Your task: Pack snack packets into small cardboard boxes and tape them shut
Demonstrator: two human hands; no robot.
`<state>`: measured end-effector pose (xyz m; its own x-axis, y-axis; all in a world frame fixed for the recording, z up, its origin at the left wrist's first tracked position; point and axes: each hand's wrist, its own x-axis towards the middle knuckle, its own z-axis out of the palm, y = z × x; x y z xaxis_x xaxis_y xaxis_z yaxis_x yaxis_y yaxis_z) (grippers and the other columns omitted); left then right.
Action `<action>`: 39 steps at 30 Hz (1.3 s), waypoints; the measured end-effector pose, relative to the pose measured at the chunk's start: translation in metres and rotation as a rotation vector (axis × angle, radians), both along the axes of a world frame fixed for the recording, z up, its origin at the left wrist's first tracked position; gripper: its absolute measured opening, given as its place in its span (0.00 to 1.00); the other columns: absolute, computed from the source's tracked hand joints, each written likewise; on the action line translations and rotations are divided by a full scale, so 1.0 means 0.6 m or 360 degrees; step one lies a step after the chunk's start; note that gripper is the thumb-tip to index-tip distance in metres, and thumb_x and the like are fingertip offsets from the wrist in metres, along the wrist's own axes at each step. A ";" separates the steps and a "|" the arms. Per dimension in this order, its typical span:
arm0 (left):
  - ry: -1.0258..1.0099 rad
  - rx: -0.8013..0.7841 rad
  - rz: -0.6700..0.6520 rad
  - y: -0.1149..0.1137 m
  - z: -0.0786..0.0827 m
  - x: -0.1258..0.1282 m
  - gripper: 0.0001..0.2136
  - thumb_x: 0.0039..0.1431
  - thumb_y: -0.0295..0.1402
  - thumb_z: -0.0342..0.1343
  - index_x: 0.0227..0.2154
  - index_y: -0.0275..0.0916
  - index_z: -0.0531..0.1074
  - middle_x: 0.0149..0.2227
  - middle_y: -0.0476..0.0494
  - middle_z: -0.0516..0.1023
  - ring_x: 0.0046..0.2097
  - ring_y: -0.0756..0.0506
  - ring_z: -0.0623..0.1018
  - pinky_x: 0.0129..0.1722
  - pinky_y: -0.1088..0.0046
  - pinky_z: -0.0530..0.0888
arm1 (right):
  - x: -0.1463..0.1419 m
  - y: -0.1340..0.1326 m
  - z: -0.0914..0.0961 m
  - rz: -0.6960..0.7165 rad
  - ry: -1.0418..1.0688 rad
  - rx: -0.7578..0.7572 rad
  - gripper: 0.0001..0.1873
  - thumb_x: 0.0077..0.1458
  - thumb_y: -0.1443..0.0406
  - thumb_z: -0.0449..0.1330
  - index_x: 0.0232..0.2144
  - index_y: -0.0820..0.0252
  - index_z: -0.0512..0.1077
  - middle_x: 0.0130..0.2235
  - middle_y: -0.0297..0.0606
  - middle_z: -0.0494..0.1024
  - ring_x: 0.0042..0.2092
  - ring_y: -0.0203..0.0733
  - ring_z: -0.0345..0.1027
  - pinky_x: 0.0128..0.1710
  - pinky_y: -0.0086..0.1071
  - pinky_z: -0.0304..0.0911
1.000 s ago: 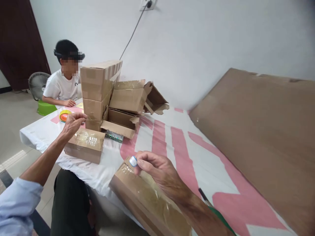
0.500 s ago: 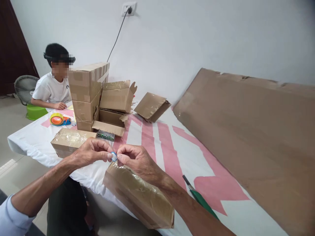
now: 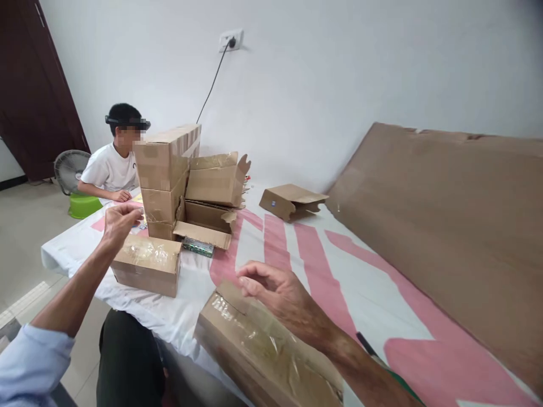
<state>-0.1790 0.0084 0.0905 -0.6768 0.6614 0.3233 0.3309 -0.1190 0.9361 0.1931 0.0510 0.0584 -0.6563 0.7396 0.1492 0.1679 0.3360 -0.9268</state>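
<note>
Out to the left, my left hand [image 3: 120, 225] is raised above a taped cardboard box [image 3: 146, 255]. Its thumb and fingertips are pinched together; any small thing between them is too tiny to name. My right hand [image 3: 278, 294] hovers over the near end of a second taped cardboard box [image 3: 250, 333], thumb and forefinger close together. What they hold, if anything, does not show. A small dark green patterned pack [image 3: 198, 247] lies beside the left box, in front of an open carton [image 3: 203, 217].
Stacked cardboard boxes [image 3: 159, 169] stand at the back left, near a seated person [image 3: 111, 167] in a white shirt. An open box [image 3: 288, 202] lies by the wall. A large cardboard sheet [image 3: 441, 209] leans at right. A green-handled tool [image 3: 399, 376] is partly under my right forearm.
My hands have parted; the left went outward and away. The small blue-and-white piece between them is no longer visible. The box by the wall now lies turned, showing a small label. The view has shifted.
</note>
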 end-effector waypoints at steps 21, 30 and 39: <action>-0.0048 0.0010 0.0255 0.144 0.007 -0.105 0.09 0.41 0.28 0.69 0.26 0.36 0.75 0.22 0.56 0.75 0.27 0.51 0.73 0.30 0.78 0.73 | 0.055 0.037 -0.037 -0.0191 0.0105 -0.0191 0.11 0.57 0.56 0.64 0.31 0.57 0.75 0.29 0.33 0.76 0.32 0.38 0.68 0.34 0.31 0.66; -0.0010 0.0013 0.0274 0.141 0.014 -0.091 0.08 0.40 0.29 0.67 0.27 0.37 0.79 0.24 0.56 0.79 0.29 0.52 0.74 0.32 0.79 0.73 | 0.070 0.044 -0.053 -0.0203 0.0173 -0.0242 0.11 0.57 0.57 0.64 0.31 0.58 0.75 0.29 0.31 0.74 0.32 0.36 0.68 0.35 0.32 0.67; 0.0122 -0.0007 0.0373 0.143 0.022 -0.077 0.06 0.39 0.29 0.66 0.25 0.40 0.80 0.25 0.55 0.80 0.31 0.46 0.77 0.28 0.77 0.72 | 0.088 0.050 -0.063 -0.0249 0.0225 -0.0274 0.13 0.55 0.54 0.66 0.30 0.58 0.75 0.28 0.31 0.75 0.31 0.36 0.69 0.35 0.32 0.68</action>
